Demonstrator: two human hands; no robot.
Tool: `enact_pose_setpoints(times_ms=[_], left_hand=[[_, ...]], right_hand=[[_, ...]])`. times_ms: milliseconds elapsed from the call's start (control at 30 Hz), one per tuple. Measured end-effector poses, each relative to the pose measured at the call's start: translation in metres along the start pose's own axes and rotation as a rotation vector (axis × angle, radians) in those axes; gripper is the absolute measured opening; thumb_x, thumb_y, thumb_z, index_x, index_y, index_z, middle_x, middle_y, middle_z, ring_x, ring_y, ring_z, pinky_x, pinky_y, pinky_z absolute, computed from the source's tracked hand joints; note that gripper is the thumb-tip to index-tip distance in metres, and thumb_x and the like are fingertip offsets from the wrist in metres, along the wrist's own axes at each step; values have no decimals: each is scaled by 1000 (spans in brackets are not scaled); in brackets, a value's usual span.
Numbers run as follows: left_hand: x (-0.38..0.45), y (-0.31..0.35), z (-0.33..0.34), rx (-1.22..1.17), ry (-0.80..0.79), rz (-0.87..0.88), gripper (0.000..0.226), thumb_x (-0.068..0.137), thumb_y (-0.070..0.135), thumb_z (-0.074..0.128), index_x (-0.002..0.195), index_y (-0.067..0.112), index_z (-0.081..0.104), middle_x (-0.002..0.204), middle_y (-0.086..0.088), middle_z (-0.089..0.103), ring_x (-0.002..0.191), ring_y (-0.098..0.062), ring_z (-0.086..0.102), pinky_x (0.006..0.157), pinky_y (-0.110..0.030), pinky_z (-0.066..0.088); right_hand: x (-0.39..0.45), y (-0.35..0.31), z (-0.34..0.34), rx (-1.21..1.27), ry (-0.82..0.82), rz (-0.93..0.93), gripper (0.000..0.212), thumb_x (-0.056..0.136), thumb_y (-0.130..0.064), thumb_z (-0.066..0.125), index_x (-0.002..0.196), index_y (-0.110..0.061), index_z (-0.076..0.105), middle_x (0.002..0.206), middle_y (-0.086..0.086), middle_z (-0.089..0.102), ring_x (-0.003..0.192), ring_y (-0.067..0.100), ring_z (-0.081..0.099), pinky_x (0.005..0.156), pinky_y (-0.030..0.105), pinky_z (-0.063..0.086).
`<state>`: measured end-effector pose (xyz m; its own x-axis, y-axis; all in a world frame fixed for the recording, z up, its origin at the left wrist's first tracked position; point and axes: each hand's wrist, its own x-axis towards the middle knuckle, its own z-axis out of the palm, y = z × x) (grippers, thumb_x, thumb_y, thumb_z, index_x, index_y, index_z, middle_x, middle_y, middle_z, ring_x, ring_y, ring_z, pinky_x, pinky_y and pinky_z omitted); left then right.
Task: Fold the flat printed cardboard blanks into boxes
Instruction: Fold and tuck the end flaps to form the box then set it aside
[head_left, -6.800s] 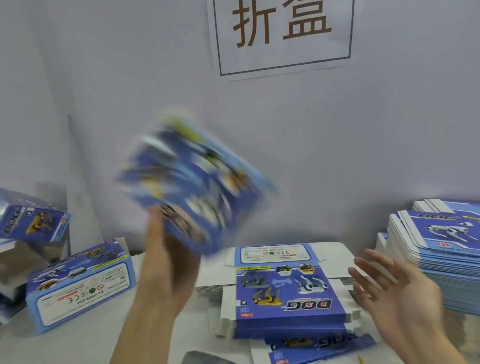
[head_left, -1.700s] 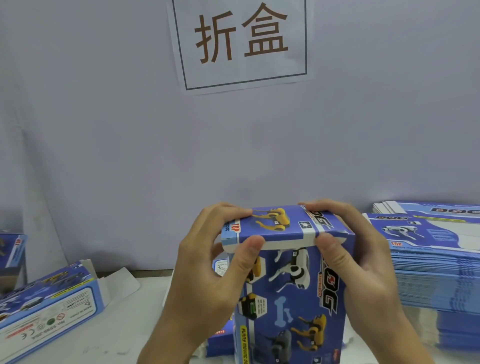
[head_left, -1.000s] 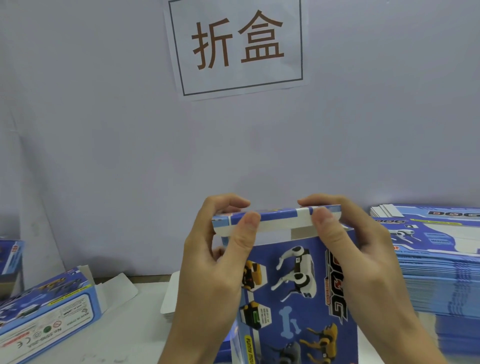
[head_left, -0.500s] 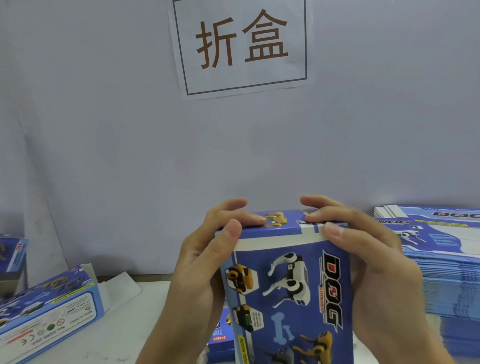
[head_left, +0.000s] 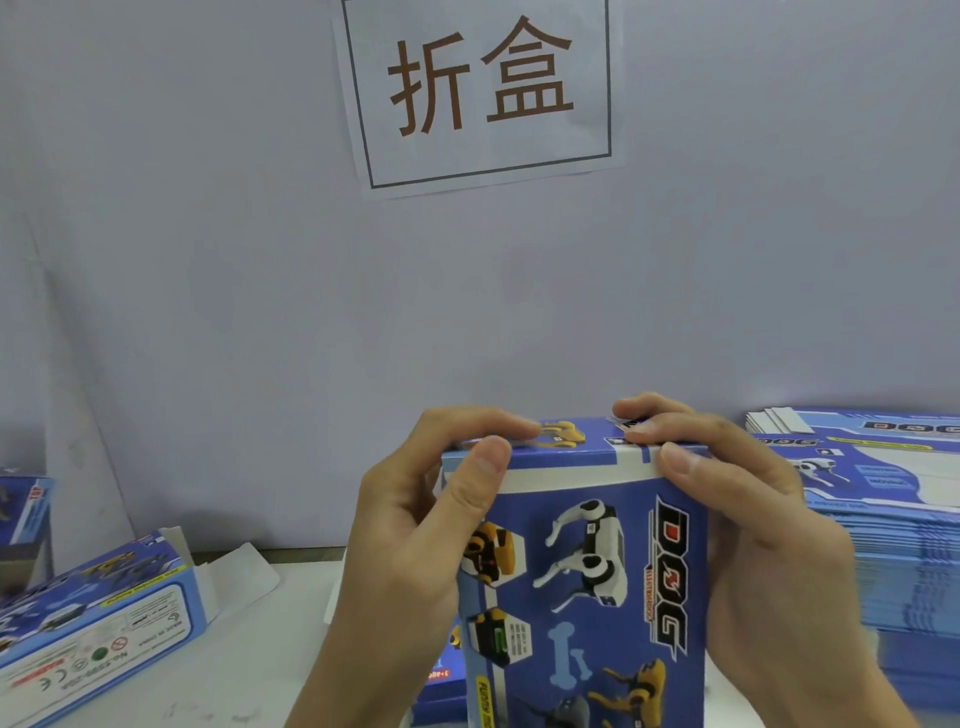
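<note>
Blue printed cardboard box with robot-dog artwork and "DOG" lettering (head_left: 582, 582) stands upright, held up in front of the person at the near middle of the white table (head_left: 249, 670). Whether its base rests on the table cannot be told.

Left hand (head_left: 410, 525) curls round the upper left corner: thumb lies on the front face just under the top edge, fingers bend over the lid. Right hand (head_left: 748, 525) grips the upper right corner the same way, thumb on the front edge, fingers on the lid. Both hands hold the box firmly and neither is free.

Top flap lies down flat. A white strip shows along the front top edge, so the tuck looks nearly seated but perhaps not fully home.

Progress, as judged: this box is formed into a tube with its top end almost closed. Bottom end is out of sight.

A blue folded box lying on its side with one white end flap open (head_left: 98, 618) sits at the table's left edge. A tall stack of flat blue printed blanks (head_left: 893, 525) stands at the right edge, so most of the work appears left.
</note>
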<state>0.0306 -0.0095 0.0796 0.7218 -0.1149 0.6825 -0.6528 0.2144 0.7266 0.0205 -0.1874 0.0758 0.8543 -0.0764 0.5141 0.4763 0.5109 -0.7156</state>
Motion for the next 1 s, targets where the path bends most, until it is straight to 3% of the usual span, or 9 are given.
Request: enact_pose_setpoints(times_ms=[133, 233, 300, 400, 567, 667, 800, 867, 1000], left_hand=[[-1, -6, -4, 62, -27, 36, 27, 84, 52, 68, 94, 29, 78, 120, 4, 63, 124, -28, 58, 78, -35, 59], [-3, -4, -11, -17, -106, 11, 33, 83, 52, 73, 100, 25, 78, 131, 3, 59, 132, -27, 52, 78, -37, 60], [-5, -3, -12, 10, -140, 24, 35, 80, 53, 76, 103, 27, 76, 137, 5, 55, 132, -28, 53, 76, -45, 61], [-5, -4, -8, 81, -105, 70, 33, 77, 57, 77, 100, 33, 76, 134, 6, 58, 124, -24, 61, 70, -53, 62], [-6, -4, -4, 108, -65, 95, 32, 75, 63, 73, 94, 38, 79, 125, 7, 64, 122, -24, 61, 62, -56, 61], [-5, -3, -3, 96, -70, 85, 32, 75, 63, 73, 94, 38, 79, 124, 9, 65, 125, -21, 59, 61, -43, 63], [-5, -5, -1, 124, -55, 93, 31, 75, 62, 73, 93, 37, 79, 124, 8, 64, 124, -23, 59, 60, -54, 61], [-6, -5, -2, 129, -57, 83, 27, 73, 56, 79, 93, 38, 78, 126, 9, 63, 125, -22, 59, 63, -43, 63], [-4, -11, -5, 221, 18, 117, 17, 76, 38, 81, 93, 40, 77, 122, 13, 64, 120, -15, 61, 67, -30, 62]], right_hand=[[2, 2, -5, -14, -9, -8, 13, 68, -14, 63, 67, -12, 76, 110, 5, 71, 86, 18, 74, 56, 27, 58], [1, 4, -5, -26, -34, -8, 13, 68, -14, 64, 68, -11, 76, 112, 5, 71, 87, 20, 75, 56, 28, 58], [1, 5, -5, -47, -63, -26, 9, 68, -19, 72, 74, -14, 77, 118, 3, 70, 93, 23, 74, 61, 30, 59], [1, 5, -5, -80, -145, -63, 26, 67, -37, 86, 86, -20, 79, 130, 1, 65, 103, 29, 72, 68, 34, 60], [3, 6, -8, -120, -163, -81, 38, 64, -55, 86, 79, -20, 78, 129, 0, 65, 106, 32, 70, 67, 38, 60], [4, 9, -9, -125, -133, -107, 41, 63, -57, 86, 76, -19, 79, 126, 2, 66, 105, 30, 70, 68, 35, 59], [4, 10, -12, -96, -123, -94, 43, 60, -56, 87, 74, -16, 78, 127, 4, 66, 100, 30, 72, 64, 36, 60], [3, 11, -11, -110, -114, -108, 43, 61, -57, 86, 75, -17, 79, 127, 3, 67, 101, 30, 72, 65, 36, 60], [5, 18, -7, -339, -25, -242, 32, 77, -54, 72, 98, -31, 78, 129, -4, 66, 121, 25, 64, 89, 49, 56]])
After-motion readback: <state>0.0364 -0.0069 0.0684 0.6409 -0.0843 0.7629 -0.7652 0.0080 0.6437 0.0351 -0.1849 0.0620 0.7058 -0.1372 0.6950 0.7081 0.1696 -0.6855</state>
